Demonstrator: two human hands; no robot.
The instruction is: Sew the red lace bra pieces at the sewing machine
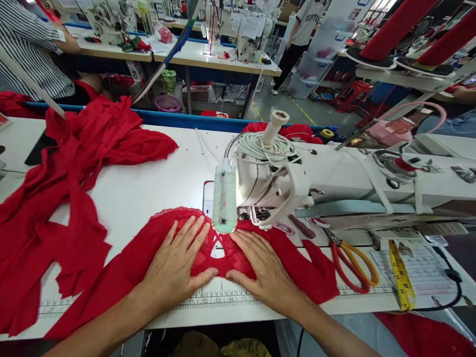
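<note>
A red lace garment [238, 260] lies spread on the white table in front of the sewing machine [256, 178], with a crossed-strap gap near its middle. My left hand [178, 253] rests flat on its left part, fingers stretched out. On the right part, my right hand [260, 263] lies flat too, its fingertips just below the machine's foot area. Both thumbs point inward along the near edge of the cloth. A pale green lamp [224, 198] hangs over the garment between my hands and hides part of the needle area. Beneath the cloth, a printed ruler [208, 300] runs along the table.
A heap of red fabric [85, 144] covers the table's left side. Right of the machine lie scissors [353, 263] with red and orange handles, a yellow tape measure [401, 277] and a paper sheet [431, 267]. Co-workers and other sewing tables are beyond.
</note>
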